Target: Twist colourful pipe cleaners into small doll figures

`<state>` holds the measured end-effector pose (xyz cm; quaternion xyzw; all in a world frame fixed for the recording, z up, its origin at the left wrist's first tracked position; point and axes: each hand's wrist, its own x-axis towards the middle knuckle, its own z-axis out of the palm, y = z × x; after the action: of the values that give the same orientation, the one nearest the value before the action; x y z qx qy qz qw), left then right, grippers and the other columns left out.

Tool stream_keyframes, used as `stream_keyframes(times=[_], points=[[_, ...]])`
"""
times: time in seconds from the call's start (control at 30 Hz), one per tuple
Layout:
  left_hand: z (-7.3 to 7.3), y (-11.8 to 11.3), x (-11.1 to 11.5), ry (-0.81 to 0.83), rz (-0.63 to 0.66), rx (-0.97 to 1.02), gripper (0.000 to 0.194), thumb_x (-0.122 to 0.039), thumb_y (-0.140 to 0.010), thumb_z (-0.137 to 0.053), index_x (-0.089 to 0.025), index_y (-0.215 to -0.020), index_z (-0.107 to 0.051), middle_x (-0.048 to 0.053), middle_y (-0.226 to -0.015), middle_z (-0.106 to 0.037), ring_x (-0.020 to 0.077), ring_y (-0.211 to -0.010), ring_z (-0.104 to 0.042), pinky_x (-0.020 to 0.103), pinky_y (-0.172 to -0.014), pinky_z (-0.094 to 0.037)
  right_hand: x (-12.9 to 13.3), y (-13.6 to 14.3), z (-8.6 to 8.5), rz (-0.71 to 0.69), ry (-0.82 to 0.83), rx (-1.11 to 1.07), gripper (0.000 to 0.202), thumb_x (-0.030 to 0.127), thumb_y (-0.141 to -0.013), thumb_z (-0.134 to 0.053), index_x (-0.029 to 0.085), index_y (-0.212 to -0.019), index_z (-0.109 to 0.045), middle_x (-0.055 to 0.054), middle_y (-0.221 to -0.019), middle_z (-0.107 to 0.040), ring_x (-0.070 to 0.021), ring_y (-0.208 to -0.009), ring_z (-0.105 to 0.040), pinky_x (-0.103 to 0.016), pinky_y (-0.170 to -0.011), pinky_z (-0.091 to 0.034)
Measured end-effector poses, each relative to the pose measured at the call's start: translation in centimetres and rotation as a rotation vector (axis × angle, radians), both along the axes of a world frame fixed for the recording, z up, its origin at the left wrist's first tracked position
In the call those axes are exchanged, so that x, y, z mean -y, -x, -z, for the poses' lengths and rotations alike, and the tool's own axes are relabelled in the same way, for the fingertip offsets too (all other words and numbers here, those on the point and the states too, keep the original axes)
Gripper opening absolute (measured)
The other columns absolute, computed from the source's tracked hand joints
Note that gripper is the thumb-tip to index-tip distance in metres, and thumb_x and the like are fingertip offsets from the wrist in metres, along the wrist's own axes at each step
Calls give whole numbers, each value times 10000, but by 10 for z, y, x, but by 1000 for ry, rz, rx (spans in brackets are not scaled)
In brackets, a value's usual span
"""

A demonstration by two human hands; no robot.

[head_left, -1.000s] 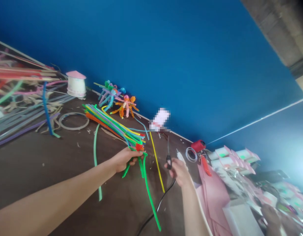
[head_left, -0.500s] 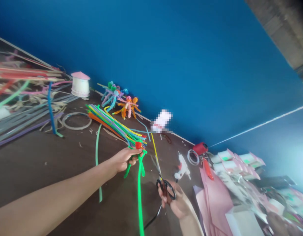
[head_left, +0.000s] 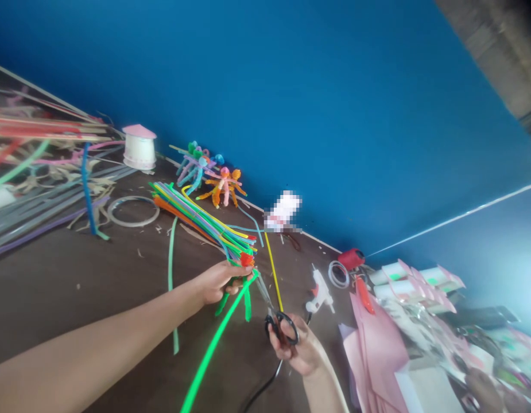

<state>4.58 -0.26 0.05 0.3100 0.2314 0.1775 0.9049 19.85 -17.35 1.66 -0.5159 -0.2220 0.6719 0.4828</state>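
Note:
Pinched in my left hand is a small green pipe-cleaner figure with a red-orange top. A long green pipe cleaner runs from its fingertips down to the bottom edge. My right hand grips scissors by their black handles. Their blades point up and left, with the tips close to the green pipe cleaner beside my left fingertips; whether they touch it I cannot tell. Just behind my left hand lies a bundle of colored pipe cleaners.
Pipe-cleaner figures stand along the blue wall, near a white cup with a pink cone top. A yellow pipe cleaner and a glue gun lie right of center. Pink sheets are at the right, strips at the left.
My right hand has brought the scissors up and left, to the pipe cleaner by my left fingers. The long green pipe cleaner's lower end has swung left.

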Motion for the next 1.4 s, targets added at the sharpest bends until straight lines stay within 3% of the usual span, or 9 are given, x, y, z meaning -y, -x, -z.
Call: stream_keyframes(times=[0.53,0.93,1.1,1.4], points=[[1,0,7,-14,25,85,211,-252,-602,-700,-100,-651,-562,-15,-593,-503,11,-435,-298,138,-349,-104,-6,29,7,106,-10,-157,327,425,-637,-681,121,-729,-599,4,-522,-575,-11,-315,-349,-142,-319,-179],[-1,-1,12,-70,39,87,220,-276,-610,-691,-105,-630,-555,-16,-557,-495,13,-410,-290,141,-333,-125,-13,49,10,179,27,-414,326,463,-642,-660,177,-762,-557,0,-587,-600,-58,-392,-436,-154,-356,-194],[-3,-1,13,-70,39,71,215,-288,-624,-675,-111,-620,-553,-30,-519,-486,8,-379,-286,147,-328,-125,-16,57,9,154,-5,-435,380,526,-663,-605,164,-766,-557,2,-584,-567,-62,-406,-411,-173,-366,-221],[-1,-3,17,-25,14,33,230,-278,-597,-698,-101,-614,-552,-34,-528,-493,2,-379,-284,148,-329,-131,-18,70,21,256,-78,-362,376,530,-638,-620,175,-701,-511,44,-494,-515,-37,-342,-320,-180,-362,-222]])
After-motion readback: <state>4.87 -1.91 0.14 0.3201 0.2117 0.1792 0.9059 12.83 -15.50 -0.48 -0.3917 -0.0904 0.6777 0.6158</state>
